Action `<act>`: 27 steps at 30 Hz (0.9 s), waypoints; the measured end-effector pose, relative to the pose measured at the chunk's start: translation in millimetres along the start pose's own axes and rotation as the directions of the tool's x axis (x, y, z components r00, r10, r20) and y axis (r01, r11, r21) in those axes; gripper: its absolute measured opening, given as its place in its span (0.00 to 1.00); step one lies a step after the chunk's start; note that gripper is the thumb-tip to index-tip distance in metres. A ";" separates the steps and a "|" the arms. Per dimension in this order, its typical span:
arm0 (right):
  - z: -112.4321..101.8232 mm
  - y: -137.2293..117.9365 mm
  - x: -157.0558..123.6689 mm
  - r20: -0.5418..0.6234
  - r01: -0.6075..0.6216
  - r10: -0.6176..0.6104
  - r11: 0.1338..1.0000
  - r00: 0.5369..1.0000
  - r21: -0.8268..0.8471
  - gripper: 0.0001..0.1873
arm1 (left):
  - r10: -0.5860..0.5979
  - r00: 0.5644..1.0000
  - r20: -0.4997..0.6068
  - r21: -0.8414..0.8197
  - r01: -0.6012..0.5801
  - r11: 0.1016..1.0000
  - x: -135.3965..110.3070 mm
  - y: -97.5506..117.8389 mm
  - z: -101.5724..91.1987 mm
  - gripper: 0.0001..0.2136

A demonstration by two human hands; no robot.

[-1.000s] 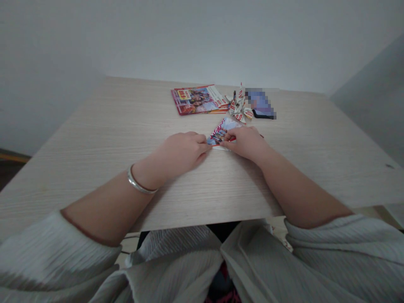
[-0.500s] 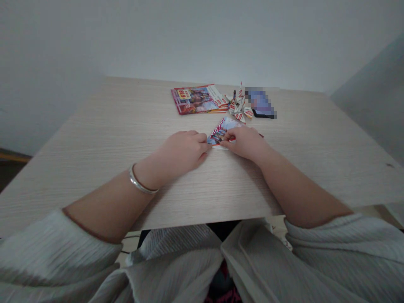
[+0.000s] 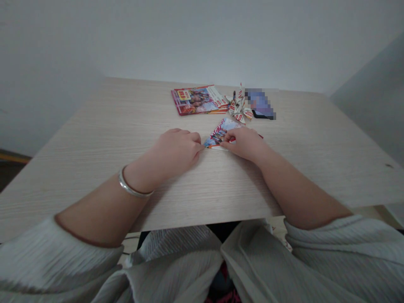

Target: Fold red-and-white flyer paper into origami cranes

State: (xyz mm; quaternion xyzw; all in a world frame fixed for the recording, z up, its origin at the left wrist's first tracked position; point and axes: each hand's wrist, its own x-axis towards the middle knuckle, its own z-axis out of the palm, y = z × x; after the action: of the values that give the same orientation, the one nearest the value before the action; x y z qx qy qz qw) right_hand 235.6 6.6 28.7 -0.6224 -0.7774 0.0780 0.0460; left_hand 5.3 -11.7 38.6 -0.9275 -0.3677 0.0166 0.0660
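Observation:
A folded printed flyer (image 3: 216, 135) lies on the table, with a colourful picture, red lettering and a white strip along its near edge. Its left end runs to a pointed corner. My right hand (image 3: 246, 143) is closed on the flyer, thumb and fingertips pressed together at its near edge and covering its right part. Curled at that left corner is my left hand (image 3: 178, 151), its thumb and fingertip meeting the flyer's tip. A silver bangle (image 3: 132, 187) circles my left wrist.
Behind the flyer lies a stack of similar flyers (image 3: 197, 101). Beside it stands a folded paper piece (image 3: 239, 108) with several points, white with red print. A phone (image 3: 261, 104), its screen blurred, rests to the right. The table (image 3: 110, 126) meets a pale wall.
My left hand has slid left and slightly toward me along the flyer's edge, baring more of its left corner. The right hand has stayed nearly still on the flyer.

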 end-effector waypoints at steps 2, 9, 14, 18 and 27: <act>1.0 0.6 0.5 0.003 0.008 -0.008 1.000 1.000 0.007 0.13 | -0.004 1.000 -0.007 -0.039 0.003 0.999 -0.8 -3.7 3.5 0.16; 3.2 2.1 0.3 -0.028 0.010 -0.010 1.000 1.000 0.027 0.12 | -0.059 0.995 -0.082 -0.139 0.047 0.989 1.7 -5.0 4.7 0.14; 3.5 2.4 1.1 -0.019 0.018 -0.017 1.000 1.000 0.018 0.13 | 0.043 0.974 -0.224 -0.209 -0.091 0.974 9.8 9.7 10.1 0.16; 8.3 0.5 7.5 -0.019 0.028 -0.027 0.998 0.999 0.049 0.13 | 0.144 0.973 -0.182 -0.148 -0.172 0.974 9.9 10.6 21.5 0.17; 7.3 6.2 8.6 -0.045 -0.001 0.007 0.991 0.999 0.131 0.09 | 0.120 0.983 -0.136 -0.044 -0.127 0.991 5.9 11.0 14.5 0.17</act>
State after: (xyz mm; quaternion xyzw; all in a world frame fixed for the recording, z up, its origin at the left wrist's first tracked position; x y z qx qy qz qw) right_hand 238.5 15.9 20.1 -0.6213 -0.7681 0.1146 0.1044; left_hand 16.0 -14.0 22.9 -0.9489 -0.3046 -0.0508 0.0649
